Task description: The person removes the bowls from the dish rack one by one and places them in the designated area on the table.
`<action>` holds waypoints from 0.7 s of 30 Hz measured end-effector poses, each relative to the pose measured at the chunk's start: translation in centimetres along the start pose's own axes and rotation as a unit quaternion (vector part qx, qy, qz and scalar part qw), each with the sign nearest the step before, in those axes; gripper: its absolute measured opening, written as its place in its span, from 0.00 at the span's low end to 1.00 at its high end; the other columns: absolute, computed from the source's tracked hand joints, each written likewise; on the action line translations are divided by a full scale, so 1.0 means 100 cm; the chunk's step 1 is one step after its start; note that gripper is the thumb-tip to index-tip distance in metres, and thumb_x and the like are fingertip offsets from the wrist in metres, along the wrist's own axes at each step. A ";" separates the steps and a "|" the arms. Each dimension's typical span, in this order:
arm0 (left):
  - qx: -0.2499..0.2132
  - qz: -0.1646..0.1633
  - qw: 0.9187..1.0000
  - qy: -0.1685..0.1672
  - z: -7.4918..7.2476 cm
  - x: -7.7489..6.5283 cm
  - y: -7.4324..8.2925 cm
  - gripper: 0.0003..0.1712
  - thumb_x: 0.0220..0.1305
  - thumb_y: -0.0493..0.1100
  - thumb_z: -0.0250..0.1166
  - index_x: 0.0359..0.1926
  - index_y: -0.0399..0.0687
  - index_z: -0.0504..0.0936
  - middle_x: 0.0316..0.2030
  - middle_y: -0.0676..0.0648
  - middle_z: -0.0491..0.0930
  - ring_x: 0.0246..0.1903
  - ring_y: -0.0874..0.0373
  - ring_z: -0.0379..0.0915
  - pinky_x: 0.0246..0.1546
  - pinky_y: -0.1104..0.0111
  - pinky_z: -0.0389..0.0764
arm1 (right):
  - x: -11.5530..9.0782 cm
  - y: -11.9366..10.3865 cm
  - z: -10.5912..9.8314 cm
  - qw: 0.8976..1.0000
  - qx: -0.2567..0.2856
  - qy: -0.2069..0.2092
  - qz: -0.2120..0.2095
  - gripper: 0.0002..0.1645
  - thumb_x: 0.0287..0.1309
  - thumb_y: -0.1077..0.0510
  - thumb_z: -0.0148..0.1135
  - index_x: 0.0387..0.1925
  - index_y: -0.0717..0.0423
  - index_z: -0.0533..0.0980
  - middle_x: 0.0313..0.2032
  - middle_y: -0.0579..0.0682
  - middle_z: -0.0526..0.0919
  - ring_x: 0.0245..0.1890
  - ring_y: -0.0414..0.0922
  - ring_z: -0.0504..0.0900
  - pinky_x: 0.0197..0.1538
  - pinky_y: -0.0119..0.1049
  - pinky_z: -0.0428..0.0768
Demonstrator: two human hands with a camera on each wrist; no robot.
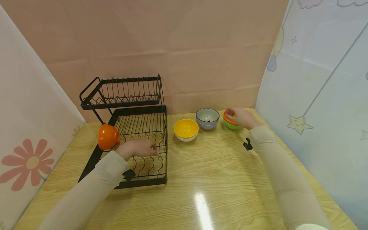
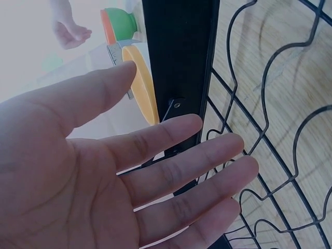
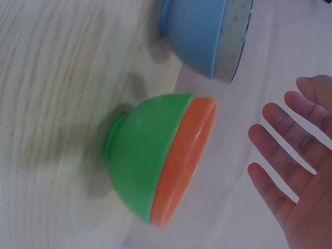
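Over the lower tier of the black dish rack (image 1: 143, 182), my left hand (image 1: 138, 148) hovers with its fingers spread and nothing in its palm. Beside it, an orange bowl (image 1: 107, 136) rests tipped on its side at the rack's left edge. My right hand (image 1: 241, 117) is above an orange bowl (image 3: 182, 161) nested in a green bowl (image 3: 142, 153) at the back right. In the right wrist view its fingers (image 3: 280, 161) are loosely extended, apart from the bowl's rim.
A yellow bowl (image 1: 186, 128) sits in a white bowl (image 1: 186, 139) right of the rack. Behind it, a speckled grey bowl (image 1: 207, 115) nests in a light blue bowl (image 1: 207, 125). Curtains with printed flowers and stars surround the wooden table (image 1: 218, 179).
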State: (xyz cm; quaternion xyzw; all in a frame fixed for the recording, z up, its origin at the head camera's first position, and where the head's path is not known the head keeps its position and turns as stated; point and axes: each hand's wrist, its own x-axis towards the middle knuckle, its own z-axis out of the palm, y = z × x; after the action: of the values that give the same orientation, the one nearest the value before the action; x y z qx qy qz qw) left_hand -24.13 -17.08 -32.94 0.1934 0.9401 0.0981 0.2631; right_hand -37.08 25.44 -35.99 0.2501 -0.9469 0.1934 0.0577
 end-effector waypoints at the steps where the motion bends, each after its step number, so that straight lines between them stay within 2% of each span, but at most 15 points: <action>1: 0.001 0.000 1.000 0.000 0.000 0.000 0.000 0.20 0.65 0.56 0.55 0.49 0.47 0.76 0.41 0.49 0.78 0.39 0.55 0.74 0.40 0.56 0.75 | 0.001 -0.003 0.000 1.000 -0.003 0.001 -0.008 0.06 0.61 0.54 0.57 0.36 0.51 0.73 0.33 0.49 0.80 0.38 0.48 0.78 0.42 0.47 0.73; 6: 0.004 0.001 1.000 0.002 0.001 0.002 0.000 0.20 0.65 0.56 0.55 0.49 0.48 0.76 0.41 0.50 0.78 0.38 0.56 0.74 0.39 0.57 0.75 | 0.001 -0.023 0.005 0.999 -0.025 0.005 -0.028 0.04 0.60 0.51 0.59 0.33 0.45 0.73 0.32 0.43 0.79 0.36 0.43 0.78 0.40 0.44 0.74; 13: 0.003 0.001 1.000 0.001 0.000 0.003 0.002 0.21 0.65 0.56 0.55 0.50 0.47 0.76 0.43 0.49 0.78 0.38 0.56 0.74 0.39 0.57 0.75 | -0.003 -0.045 0.020 0.996 -0.048 -0.019 -0.074 0.04 0.60 0.52 0.58 0.33 0.46 0.73 0.30 0.41 0.78 0.33 0.41 0.77 0.35 0.38 0.75; 21: 0.003 -0.007 1.000 -0.001 0.002 0.006 0.002 0.22 0.65 0.57 0.56 0.51 0.47 0.75 0.45 0.48 0.78 0.40 0.54 0.74 0.39 0.56 0.75 | -0.007 -0.070 0.041 0.990 -0.063 -0.028 -0.126 0.04 0.59 0.50 0.59 0.33 0.44 0.73 0.30 0.38 0.78 0.31 0.37 0.77 0.34 0.36 0.77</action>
State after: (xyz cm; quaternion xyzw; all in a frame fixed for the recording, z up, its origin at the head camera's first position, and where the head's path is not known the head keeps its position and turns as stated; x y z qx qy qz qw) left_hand -24.43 -16.68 -33.29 0.1875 0.9414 0.0928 0.2646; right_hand -33.07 18.56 -37.59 0.3685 -0.9195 0.1170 0.0706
